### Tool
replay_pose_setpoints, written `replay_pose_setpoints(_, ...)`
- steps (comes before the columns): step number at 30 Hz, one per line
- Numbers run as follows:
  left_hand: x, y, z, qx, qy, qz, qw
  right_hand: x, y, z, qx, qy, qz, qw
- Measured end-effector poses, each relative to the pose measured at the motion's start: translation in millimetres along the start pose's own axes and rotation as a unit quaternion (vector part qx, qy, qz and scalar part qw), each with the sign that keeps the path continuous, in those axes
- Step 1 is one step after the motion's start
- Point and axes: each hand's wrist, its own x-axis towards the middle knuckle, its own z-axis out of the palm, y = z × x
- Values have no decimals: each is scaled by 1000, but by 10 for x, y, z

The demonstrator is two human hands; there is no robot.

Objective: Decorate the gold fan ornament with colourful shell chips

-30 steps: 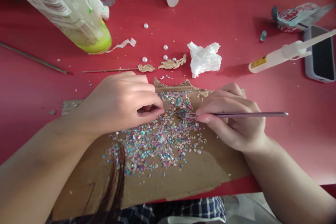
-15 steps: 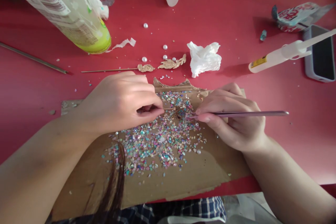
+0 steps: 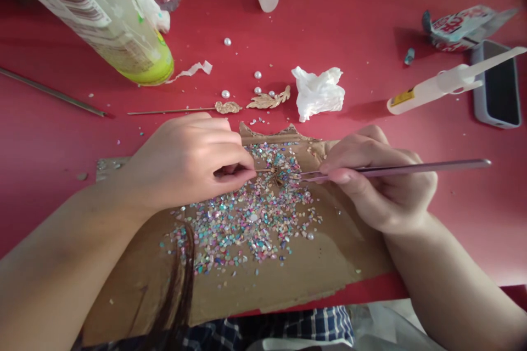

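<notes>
My left hand pinches a thin wire stem leading to a small gold wire ornament. My right hand grips slim metal tweezers, whose tips reach the ornament from the right. Both hands rest over a torn cardboard sheet. Scattered across it lie several multicoloured shell chips, and the ornament sits above them. My fingers hide part of the stem.
Beyond the cardboard, the red table holds gold leaf pieces, several pearls, crumpled tissue, a large bottle, a white glue tube and a phone. A strand of hair hangs across the lower view.
My right hand has shifted right and slightly up, and the tweezers now tilt up toward their far end. My left hand and the ornament stay nearly still.
</notes>
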Motion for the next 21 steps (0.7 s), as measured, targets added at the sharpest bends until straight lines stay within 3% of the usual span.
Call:
replay_pose_setpoints(7, 12, -14, 22, 38, 27, -6, 999, 19, 49, -84, -83, 3, -24, 996)
replay_pose_setpoints(12, 6, -34, 8, 37, 41, -19, 998, 39, 46, -73, -86, -36, -54, 994)
replay_pose_setpoints(15, 11, -43, 0, 32, 45, -26, 998, 48, 39, -55, -87, -54, -44, 994)
replay_pose_setpoints(21, 15, -61, 12, 30, 58, -7, 998, 37, 40, -42, -82, -32, -23, 996)
